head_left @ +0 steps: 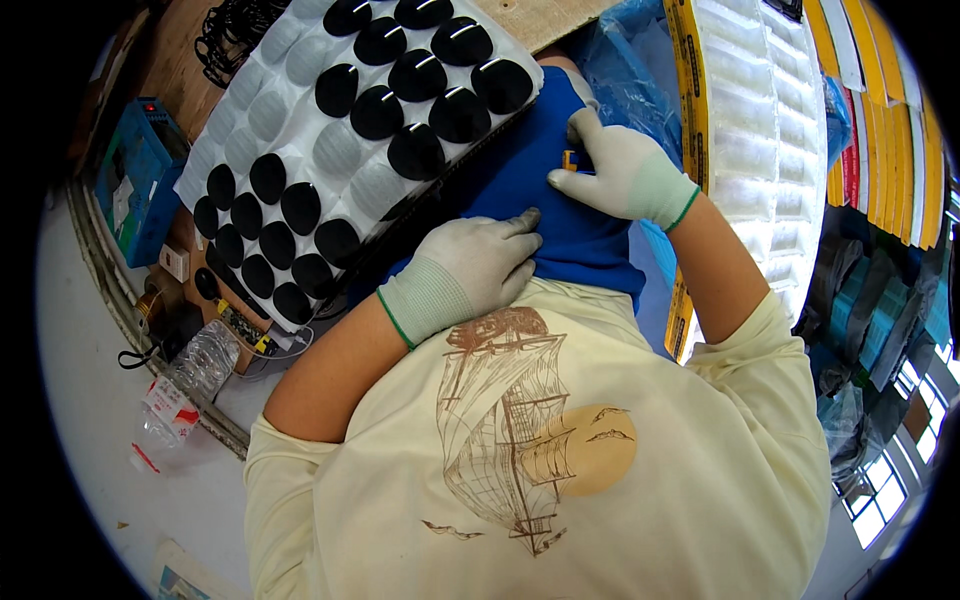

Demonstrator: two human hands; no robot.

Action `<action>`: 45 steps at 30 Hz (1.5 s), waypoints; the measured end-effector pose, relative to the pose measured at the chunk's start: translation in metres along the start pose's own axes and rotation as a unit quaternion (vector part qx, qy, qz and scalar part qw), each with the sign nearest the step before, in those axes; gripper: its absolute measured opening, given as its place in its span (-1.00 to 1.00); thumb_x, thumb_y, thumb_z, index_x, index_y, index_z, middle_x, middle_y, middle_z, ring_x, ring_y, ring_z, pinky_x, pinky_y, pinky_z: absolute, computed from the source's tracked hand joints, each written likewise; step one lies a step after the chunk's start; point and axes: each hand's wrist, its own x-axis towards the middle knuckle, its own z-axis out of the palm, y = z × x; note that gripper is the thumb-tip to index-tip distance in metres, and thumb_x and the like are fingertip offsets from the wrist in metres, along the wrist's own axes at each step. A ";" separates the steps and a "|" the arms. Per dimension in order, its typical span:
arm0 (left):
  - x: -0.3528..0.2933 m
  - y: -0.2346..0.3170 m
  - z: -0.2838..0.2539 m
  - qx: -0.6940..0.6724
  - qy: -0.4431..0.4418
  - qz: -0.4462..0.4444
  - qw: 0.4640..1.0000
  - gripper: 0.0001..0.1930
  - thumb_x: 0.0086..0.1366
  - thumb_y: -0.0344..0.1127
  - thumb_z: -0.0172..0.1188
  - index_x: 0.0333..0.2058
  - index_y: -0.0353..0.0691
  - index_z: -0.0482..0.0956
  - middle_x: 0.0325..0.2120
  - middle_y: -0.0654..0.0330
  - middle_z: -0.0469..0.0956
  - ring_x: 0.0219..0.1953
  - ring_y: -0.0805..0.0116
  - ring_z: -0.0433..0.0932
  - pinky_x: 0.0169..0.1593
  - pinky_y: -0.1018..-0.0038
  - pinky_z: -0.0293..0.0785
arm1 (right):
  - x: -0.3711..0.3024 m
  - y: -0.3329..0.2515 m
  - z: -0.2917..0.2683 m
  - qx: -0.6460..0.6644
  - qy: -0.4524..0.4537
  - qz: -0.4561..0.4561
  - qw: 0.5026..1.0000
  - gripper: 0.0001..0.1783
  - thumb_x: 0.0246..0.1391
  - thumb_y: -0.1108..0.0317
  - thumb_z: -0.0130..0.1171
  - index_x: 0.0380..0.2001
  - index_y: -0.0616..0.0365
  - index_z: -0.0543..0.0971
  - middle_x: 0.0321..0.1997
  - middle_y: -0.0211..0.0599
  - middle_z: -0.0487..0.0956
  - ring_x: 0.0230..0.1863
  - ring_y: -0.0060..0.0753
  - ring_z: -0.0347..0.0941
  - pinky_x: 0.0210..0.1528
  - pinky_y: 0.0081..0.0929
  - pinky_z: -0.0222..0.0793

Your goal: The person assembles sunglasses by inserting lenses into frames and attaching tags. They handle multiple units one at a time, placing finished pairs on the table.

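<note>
Small orange clip [569, 159] pinched in my right hand [625, 175] fingers over blue cloth [560, 215]; left hand [470, 270] flat, holding nothing, near white tray's [260, 110] lower edge. Fitting step; next needs steady alignment.

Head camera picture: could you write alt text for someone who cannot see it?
Seen from above, a person's gloved left hand rests on a blue cloth in the lap, while the gloved right hand pinches a small orange piece. Beside the left hand lies a white tray holding round black lenses.
</note>
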 end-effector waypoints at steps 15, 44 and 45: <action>-0.001 -0.001 0.001 -0.004 0.021 0.010 1.000 -0.66 0.33 -0.16 0.14 -0.04 -0.19 0.67 0.17 0.07 0.56 0.00 0.17 0.65 0.09 0.32 0.56 | 0.006 -0.006 0.010 0.115 0.126 0.181 0.969 -0.19 0.03 -0.13 0.36 0.07 0.36 0.37 -0.07 0.28 0.63 -0.01 0.25 0.61 0.06 -0.11 0.52; -0.095 -0.012 -0.012 -0.328 0.057 -0.175 0.927 -0.58 0.34 -0.27 0.14 0.07 -0.45 0.59 0.04 -0.10 0.64 0.02 0.18 0.64 0.15 0.38 0.48 | -0.046 -0.002 -0.003 0.416 0.272 0.161 0.853 -0.58 0.22 0.12 0.20 -0.11 0.32 0.56 -0.52 -0.35 0.54 -0.46 -0.61 0.46 -0.37 -0.54 0.39; -0.096 -0.012 -0.011 -0.324 0.056 -0.176 0.928 -0.58 0.34 -0.27 0.14 0.06 -0.45 0.60 0.03 -0.10 0.64 0.02 0.18 0.64 0.15 0.38 0.49 | -0.044 -0.004 -0.003 0.400 0.262 0.154 0.865 -0.59 0.20 0.13 0.22 -0.12 0.30 0.57 -0.50 -0.32 0.55 -0.46 -0.56 0.48 -0.35 -0.51 0.41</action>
